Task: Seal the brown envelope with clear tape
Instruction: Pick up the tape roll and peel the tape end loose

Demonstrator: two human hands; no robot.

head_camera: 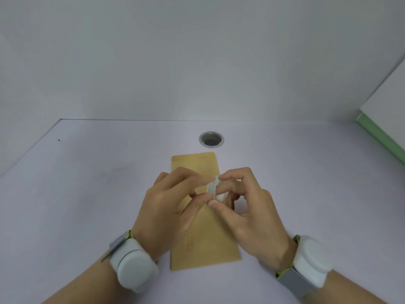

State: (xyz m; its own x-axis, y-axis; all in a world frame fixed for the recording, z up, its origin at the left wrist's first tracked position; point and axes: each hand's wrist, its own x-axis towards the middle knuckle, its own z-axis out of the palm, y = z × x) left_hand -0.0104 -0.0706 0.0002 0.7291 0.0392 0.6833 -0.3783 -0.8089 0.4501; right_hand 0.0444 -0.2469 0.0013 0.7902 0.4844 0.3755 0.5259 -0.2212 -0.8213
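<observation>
Head view: brown envelope (pixel 205 249) lies flat on the pale tabletop (pixel 76 194), long axis running near to far, its far end just short of a round metal grommet hole (pixel 211 139). Both hands are raised above its middle. Left hand (pixel 166 207) and right hand (pixel 252 211) meet fingertip to fingertip, each pinching a small roll of clear tape (pixel 215 188) between thumb and forefinger. A white sensor band sits on each wrist.

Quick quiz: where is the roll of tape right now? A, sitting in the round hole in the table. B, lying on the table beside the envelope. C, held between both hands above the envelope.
C: the left hand and right hand pinch the tape roll over the envelope.
</observation>
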